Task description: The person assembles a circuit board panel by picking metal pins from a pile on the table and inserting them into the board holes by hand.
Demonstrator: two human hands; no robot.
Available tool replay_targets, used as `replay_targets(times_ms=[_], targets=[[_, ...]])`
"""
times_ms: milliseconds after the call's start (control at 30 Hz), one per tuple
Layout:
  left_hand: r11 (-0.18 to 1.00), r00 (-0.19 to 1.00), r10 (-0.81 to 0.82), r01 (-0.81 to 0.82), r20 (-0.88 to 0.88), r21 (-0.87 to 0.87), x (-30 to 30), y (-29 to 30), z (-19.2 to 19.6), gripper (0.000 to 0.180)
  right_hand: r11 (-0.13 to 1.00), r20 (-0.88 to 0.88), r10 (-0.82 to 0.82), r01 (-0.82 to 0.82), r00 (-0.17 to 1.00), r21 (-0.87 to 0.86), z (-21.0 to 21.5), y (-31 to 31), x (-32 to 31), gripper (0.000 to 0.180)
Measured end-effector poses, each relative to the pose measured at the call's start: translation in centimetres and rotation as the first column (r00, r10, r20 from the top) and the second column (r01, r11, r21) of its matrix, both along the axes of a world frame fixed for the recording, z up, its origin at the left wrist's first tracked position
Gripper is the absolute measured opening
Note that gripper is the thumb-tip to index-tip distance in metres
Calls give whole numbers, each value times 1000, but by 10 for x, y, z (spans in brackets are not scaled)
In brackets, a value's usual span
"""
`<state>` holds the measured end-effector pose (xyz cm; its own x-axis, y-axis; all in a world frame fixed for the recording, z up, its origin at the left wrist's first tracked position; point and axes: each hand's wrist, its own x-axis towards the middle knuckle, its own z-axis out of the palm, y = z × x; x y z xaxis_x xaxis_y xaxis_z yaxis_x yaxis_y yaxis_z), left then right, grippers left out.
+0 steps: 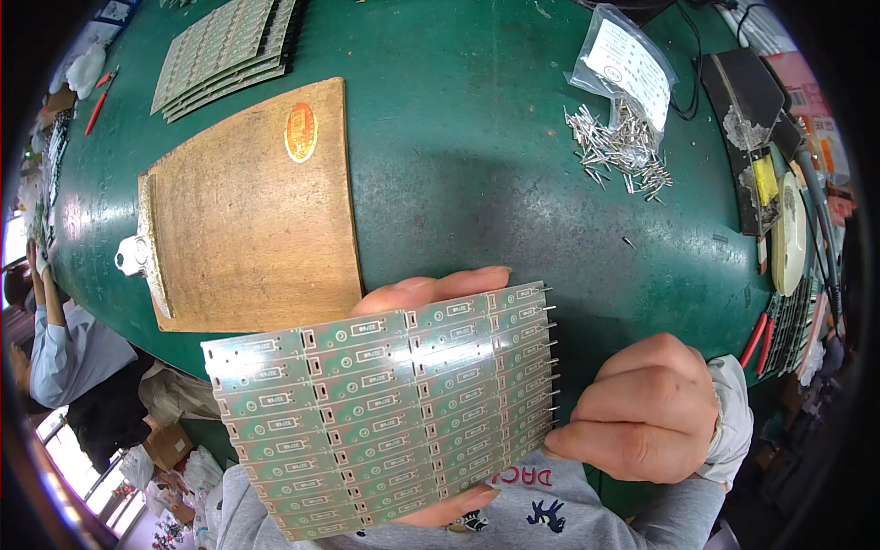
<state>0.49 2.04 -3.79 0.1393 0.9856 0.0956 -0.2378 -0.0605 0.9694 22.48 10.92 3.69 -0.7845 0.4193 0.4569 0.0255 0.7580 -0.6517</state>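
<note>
A green circuit board panel [380, 408], divided into many small repeated sections, is tilted up in front of my chest. My left hand [431, 291] grips it from behind, fingers over the far edge and thumb at the near edge. Thin metal pins [552, 348] stick out along the panel's right edge. Close beside the lower end of that edge is my right hand [646, 412], closed with its fingers curled in. Whatever its fingertips pinch, if anything, is hidden.
A wooden clipboard [261, 211] lies left on the green table [458, 137]. Stacked panels [220, 50] sit behind it. Loose metal pins [623, 151] spill from a clear bag [623, 64] at far right. Red-handled tools [756, 341] lie right; another person [73, 344] works at left.
</note>
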Motion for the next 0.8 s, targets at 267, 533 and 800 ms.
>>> replay_targets(times_ms=[267,533,800], targets=[[998,996,-62,64,-68,21,1,8,7,107,862,111,31,-83,993,499,0,-8,26,28],[992,982,-115,122,-150,37,1,5,13,106,902,366,-378,250,850,352,17,27,10,27],[984,960,-158,173,-231,46,1,2,24,105,820,571,-449,65,687,568,22,35,2,26]])
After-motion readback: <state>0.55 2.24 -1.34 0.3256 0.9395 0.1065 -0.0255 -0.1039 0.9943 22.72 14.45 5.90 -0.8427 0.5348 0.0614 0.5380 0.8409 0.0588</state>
